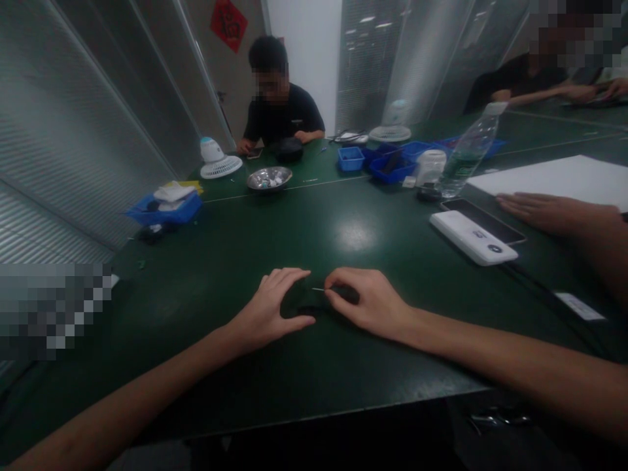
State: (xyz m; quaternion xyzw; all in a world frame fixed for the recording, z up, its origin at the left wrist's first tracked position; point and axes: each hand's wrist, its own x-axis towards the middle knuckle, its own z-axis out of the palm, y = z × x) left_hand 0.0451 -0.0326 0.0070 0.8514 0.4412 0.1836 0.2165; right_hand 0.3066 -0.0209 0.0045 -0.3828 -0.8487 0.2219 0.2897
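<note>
A thin pale stick [318, 288] is pinched in the right grip [371, 297], over the green surface [294, 229]. The left grip [267, 306] (thumb and fingers spread wide, holding nothing) faces its free tip; a white device [471, 237] lies to the right.

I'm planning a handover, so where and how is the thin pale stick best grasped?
Probably by its exposed end, in a light fingertip pinch from the left: the thin pale stick is slender and points toward the open left hand, while the right hand pinches and covers the rest.
</note>
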